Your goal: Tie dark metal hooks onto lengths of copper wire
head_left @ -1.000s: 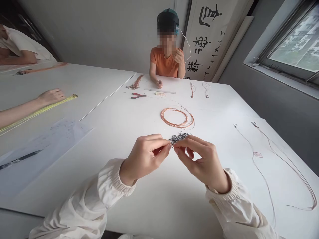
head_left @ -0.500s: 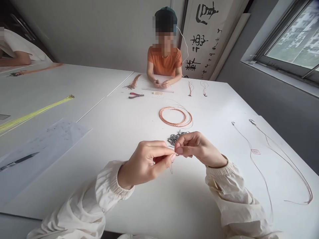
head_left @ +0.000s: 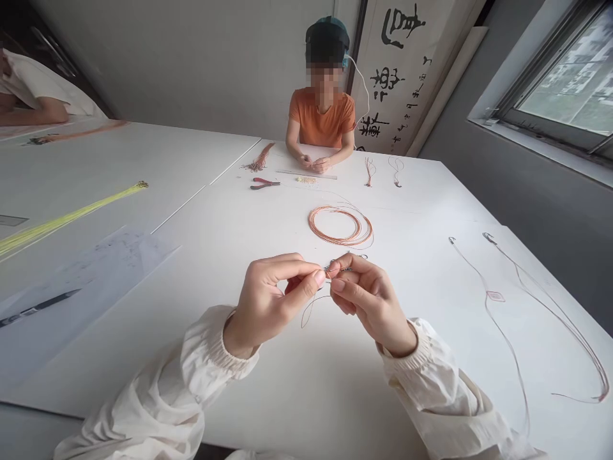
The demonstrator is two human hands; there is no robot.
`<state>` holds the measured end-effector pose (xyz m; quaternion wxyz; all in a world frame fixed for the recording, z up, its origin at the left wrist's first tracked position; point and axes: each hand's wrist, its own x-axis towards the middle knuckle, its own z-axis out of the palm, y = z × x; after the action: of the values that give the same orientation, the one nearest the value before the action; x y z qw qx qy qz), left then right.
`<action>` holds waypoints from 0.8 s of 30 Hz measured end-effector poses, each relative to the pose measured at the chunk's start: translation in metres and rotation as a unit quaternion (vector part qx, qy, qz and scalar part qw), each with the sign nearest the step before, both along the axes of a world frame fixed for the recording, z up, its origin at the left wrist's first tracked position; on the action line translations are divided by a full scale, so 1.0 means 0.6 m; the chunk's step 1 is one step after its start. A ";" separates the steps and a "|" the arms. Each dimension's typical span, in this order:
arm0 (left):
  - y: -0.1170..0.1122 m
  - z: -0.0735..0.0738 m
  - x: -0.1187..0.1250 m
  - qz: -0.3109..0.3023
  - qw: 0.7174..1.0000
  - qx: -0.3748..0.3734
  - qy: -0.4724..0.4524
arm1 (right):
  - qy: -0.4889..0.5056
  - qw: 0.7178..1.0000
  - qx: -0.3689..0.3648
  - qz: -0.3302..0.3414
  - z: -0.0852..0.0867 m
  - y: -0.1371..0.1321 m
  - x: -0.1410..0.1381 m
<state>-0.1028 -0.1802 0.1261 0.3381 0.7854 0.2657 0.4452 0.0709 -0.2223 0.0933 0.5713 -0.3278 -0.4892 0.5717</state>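
Note:
My left hand (head_left: 271, 300) and my right hand (head_left: 366, 297) meet fingertip to fingertip above the white table (head_left: 230, 243). Both pinch a small metal clasp (head_left: 330, 269) held between them. A thin copper wire (head_left: 311, 308) curls down from that pinch toward the table. A pile of small metal clasps lies just behind my right hand, mostly hidden by its fingers. A coil of copper wire (head_left: 341, 226) lies flat a little farther out.
Long finished wires (head_left: 507, 332) trail across the table at right. Red-handled pliers (head_left: 265, 184), a ruler (head_left: 306, 174) and wire bundles lie before a person in an orange shirt (head_left: 322, 124) opposite. Yellow cord (head_left: 71, 215), a clear sheet (head_left: 86, 268) and a pen (head_left: 38, 306) sit left.
My hands lifted away from the clasp pile, dipped toward me, then rose again, still pinched together; a wire tail now hangs below them. The other person's arm at left has gone.

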 end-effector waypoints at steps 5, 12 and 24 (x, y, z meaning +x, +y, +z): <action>-0.001 -0.003 0.000 -0.002 0.999 0.020 0.027 | -0.134 0.977 0.077 -0.148 0.002 -0.013 -0.008; -0.003 -0.001 0.002 -0.030 0.999 -0.002 0.037 | -0.218 0.956 0.137 -0.138 0.007 -0.011 0.013; 0.006 0.019 -0.007 -0.156 0.967 -0.195 0.044 | -0.257 0.948 0.167 -0.090 0.016 -0.013 0.047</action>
<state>-0.1068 -0.1768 0.1375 0.5379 0.7546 0.2365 0.2919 0.0990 -0.2300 0.1028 0.5220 -0.4066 -0.6760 0.3245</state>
